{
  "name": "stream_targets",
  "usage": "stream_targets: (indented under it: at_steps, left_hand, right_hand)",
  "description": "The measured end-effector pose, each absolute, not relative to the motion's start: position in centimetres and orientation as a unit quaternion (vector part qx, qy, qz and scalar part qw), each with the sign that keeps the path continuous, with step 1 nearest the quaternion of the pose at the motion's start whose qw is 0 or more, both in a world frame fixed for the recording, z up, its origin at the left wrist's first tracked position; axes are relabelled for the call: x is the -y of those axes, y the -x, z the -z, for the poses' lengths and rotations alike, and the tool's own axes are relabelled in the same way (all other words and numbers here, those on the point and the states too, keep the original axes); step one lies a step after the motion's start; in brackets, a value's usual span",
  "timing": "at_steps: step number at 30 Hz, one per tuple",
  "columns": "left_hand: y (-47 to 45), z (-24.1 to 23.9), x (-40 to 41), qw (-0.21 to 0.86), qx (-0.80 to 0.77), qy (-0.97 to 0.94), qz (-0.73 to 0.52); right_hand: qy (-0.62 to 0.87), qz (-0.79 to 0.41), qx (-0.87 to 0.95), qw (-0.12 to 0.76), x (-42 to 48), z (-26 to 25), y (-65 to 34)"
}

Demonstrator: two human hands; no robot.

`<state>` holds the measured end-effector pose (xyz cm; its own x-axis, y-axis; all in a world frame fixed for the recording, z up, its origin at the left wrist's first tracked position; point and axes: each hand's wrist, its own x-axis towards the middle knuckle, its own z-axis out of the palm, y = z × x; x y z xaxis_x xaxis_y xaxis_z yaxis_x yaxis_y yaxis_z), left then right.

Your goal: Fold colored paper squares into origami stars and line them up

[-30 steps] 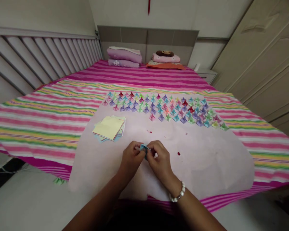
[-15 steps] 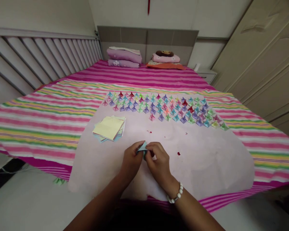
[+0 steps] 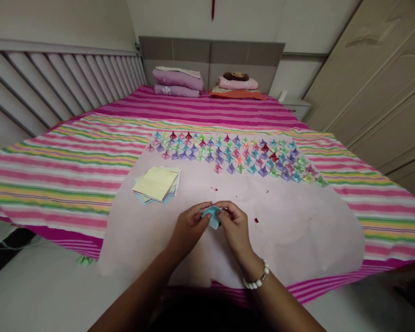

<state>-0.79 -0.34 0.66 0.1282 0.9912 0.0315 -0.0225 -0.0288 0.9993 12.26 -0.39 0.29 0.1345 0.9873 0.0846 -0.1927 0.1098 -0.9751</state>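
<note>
A small light-blue folded paper (image 3: 213, 216) is held up between both hands over the pale sheet (image 3: 297, 230). My left hand (image 3: 190, 227) pinches its left side, thumb in front and fingers behind. My right hand (image 3: 235, 224), with a white bead bracelet at the wrist, grips its right side in the same way. The fingers cover its edges. To the left of my hands lies a stack of square papers (image 3: 155, 183), pale yellow on top. Beyond them, several rows of small folded paper pieces (image 3: 230, 157) in many colours stand on the sheet.
Red paper scraps (image 3: 256, 220) lie on the sheet to the right. Beneath is a bed with a striped cover (image 3: 55, 161). Folded bedding (image 3: 178, 82) is stacked by the headboard (image 3: 190, 53). A slatted rail (image 3: 72, 83) runs along the left; a green paper piece (image 3: 85, 260) lies low at left.
The blue paper has turned and spread so that a wider face shows towards me. Both hands have shifted slightly right, with their thumbs now on its front.
</note>
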Motion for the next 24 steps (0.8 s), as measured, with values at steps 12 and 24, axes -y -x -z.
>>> stream_targets:
  at_steps: [12,24]
  left_hand:
    - [1.7,-1.1,0.4,0.544,-0.464,-0.554,-0.426]
    - [3.0,-0.3,0.4,0.231,-0.416,-0.789,-0.388]
  right_hand:
    - [0.478,-0.499,0.420,0.589,0.4,-0.5,-12.5]
    - [0.474,-0.511,0.435,0.571,0.3,-0.7,-12.4]
